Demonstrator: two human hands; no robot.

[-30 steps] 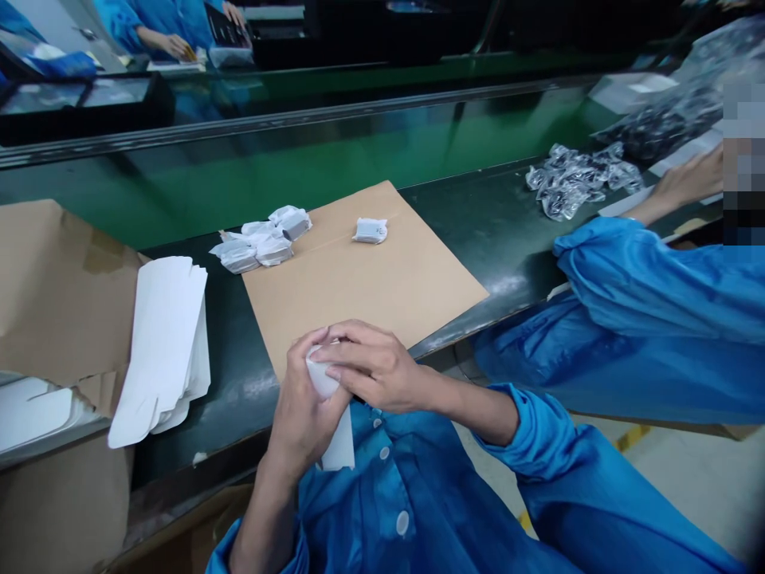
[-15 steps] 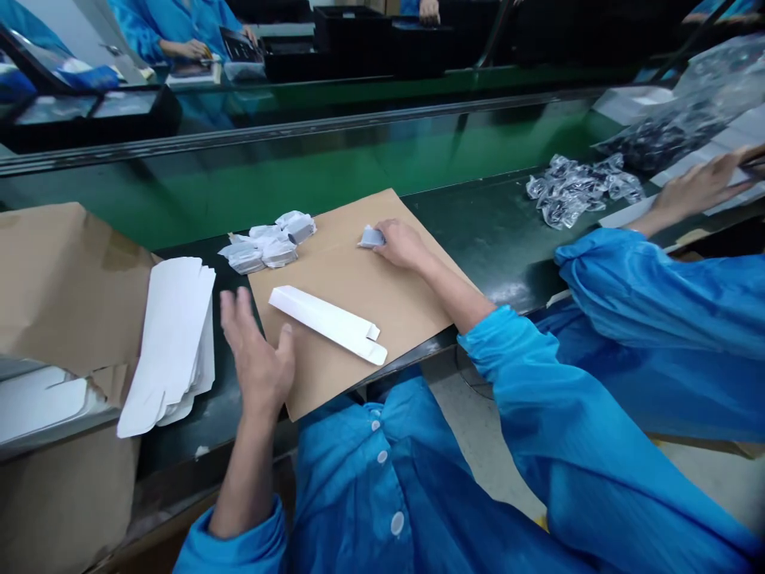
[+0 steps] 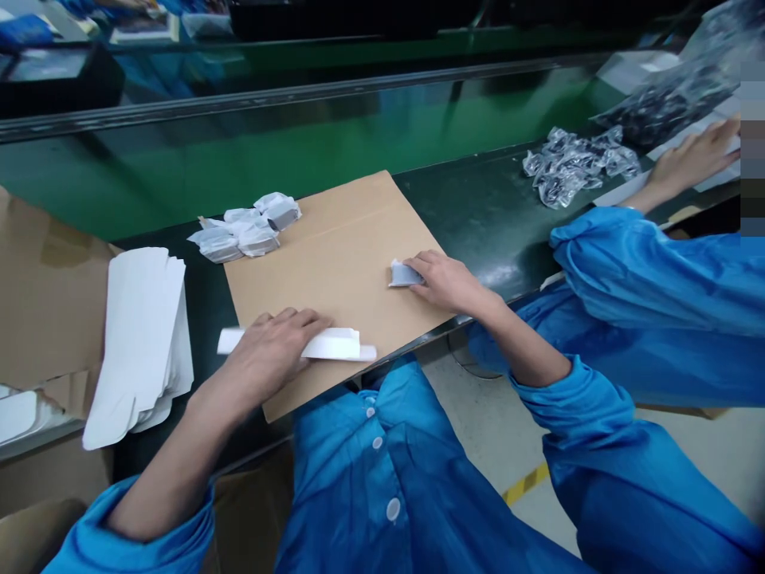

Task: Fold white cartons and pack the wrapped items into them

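Observation:
My left hand (image 3: 272, 351) is closed over the middle of a long, narrow white carton (image 3: 331, 344), which has an end flap sticking out to the right. Beneath it is a flat brown cardboard sheet (image 3: 335, 263). Between the thumb and fingers of my right hand (image 3: 445, 281) is a small wrapped packet (image 3: 404, 273), pale grey-blue on the side that shows; what is inside is hidden. Several similar white-wrapped packets (image 3: 245, 231) lie in a cluster at the sheet's upper left edge.
Flattened white cartons (image 3: 140, 335) are stacked at left beside a brown cardboard box (image 3: 51, 295). Clear plastic-bagged pieces (image 3: 577, 163) lie at right, near a co-worker's hand (image 3: 687, 163). A green ledge (image 3: 358, 127) runs along the back.
My left hand has come over the white carton and taken hold of it, turning it more level. My right hand has brought the wrapped packet toward me and to the right.

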